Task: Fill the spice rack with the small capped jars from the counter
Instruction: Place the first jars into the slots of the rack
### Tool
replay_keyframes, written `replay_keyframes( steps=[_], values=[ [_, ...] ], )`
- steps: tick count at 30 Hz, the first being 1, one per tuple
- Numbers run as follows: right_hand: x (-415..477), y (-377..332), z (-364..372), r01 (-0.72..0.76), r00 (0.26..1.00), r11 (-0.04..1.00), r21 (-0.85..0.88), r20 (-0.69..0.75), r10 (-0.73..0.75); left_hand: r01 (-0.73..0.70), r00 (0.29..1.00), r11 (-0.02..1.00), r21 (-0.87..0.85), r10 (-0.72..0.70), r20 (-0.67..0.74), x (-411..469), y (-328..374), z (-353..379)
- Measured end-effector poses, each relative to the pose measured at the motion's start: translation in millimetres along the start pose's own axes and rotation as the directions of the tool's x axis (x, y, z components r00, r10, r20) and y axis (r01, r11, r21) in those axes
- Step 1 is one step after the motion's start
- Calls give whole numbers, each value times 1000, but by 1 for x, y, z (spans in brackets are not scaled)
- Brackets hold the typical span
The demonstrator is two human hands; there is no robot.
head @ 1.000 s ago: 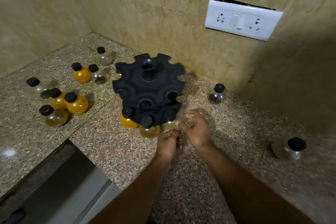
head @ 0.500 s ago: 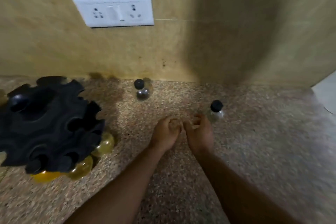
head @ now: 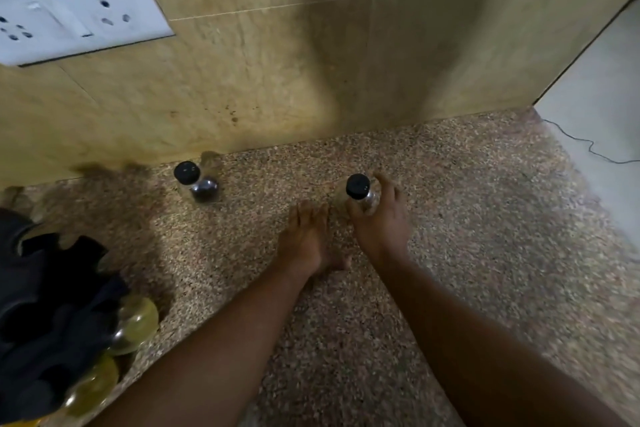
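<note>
My right hand (head: 382,222) wraps around a small clear jar with a black cap (head: 360,192) that stands on the speckled counter. My left hand (head: 306,239) lies flat on the counter just left of it, fingers together, holding nothing. A second clear black-capped jar (head: 197,182) stands near the wall, further left. The black spice rack (head: 45,315) sits at the lower left edge, with yellowish jars (head: 135,326) hanging in its lower slots.
A tiled wall (head: 311,62) runs along the back of the granite counter (head: 485,236). A white socket plate (head: 69,10) is on the wall at upper left. The counter ends at the right, where a thin wire (head: 588,146) lies on a pale surface.
The view has swung right, away from the rack. My right hand has reached forward and closed around the clear jar. My left hand has flattened onto the counter.
</note>
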State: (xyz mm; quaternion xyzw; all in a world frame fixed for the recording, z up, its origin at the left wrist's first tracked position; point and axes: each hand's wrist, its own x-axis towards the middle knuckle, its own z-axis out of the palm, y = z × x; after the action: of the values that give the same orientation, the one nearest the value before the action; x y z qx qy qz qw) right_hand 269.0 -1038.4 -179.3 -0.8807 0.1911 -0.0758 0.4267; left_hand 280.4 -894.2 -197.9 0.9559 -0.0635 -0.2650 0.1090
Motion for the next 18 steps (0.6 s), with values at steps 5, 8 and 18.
replay_keyframes(
  steps=[5, 8, 18],
  values=[
    [6, 2, 6, 40, 999, 999, 23, 24, -41, 5, 1000, 1000, -17, -5, 11, 2, 1, 2],
    [1, 1, 9, 39, 999, 999, 19, 9, -39, -10, 999, 997, -81, 7, -47, 2, -5, 9],
    [-28, -32, 25, 197, 971, 980, -16, 144, -192, -97, 695, 10, -995, -715, -75, -47, -43, -15]
  ],
)
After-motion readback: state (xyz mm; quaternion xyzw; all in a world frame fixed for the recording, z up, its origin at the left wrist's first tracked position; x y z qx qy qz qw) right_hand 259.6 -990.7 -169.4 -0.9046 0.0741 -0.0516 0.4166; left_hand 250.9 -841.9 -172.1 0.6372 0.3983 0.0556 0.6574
